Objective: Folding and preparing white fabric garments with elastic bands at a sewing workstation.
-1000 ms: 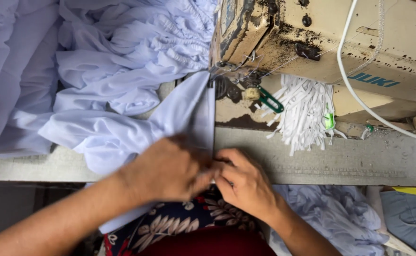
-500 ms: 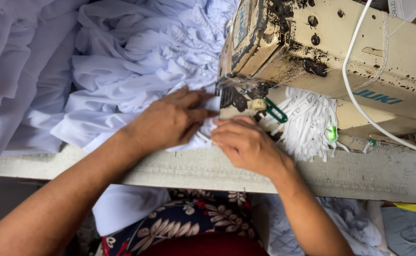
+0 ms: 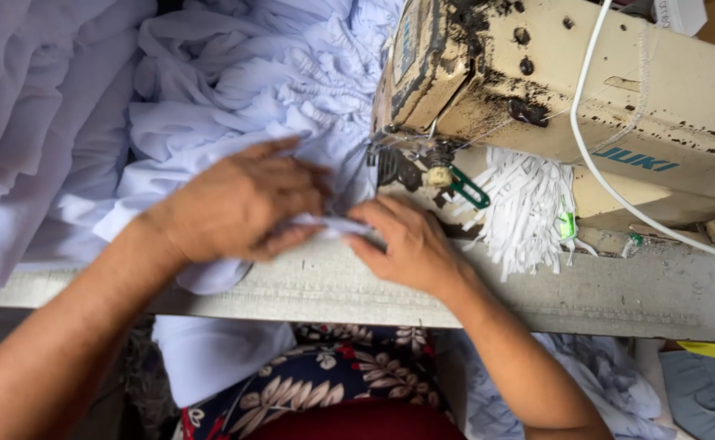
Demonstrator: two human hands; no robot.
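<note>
Left hand (image 3: 239, 204) flat, fingers spread on white fabric (image 3: 235, 90); right hand (image 3: 406, 244) pinching its edge. Best kept taut and aligned toward sewing machine (image 3: 553, 98) presser foot (image 3: 390, 163).

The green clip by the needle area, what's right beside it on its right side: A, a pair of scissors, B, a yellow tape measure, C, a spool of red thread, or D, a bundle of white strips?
D: the green clip sits just left of a bundle of white strips hanging under the sewing machine.
</note>
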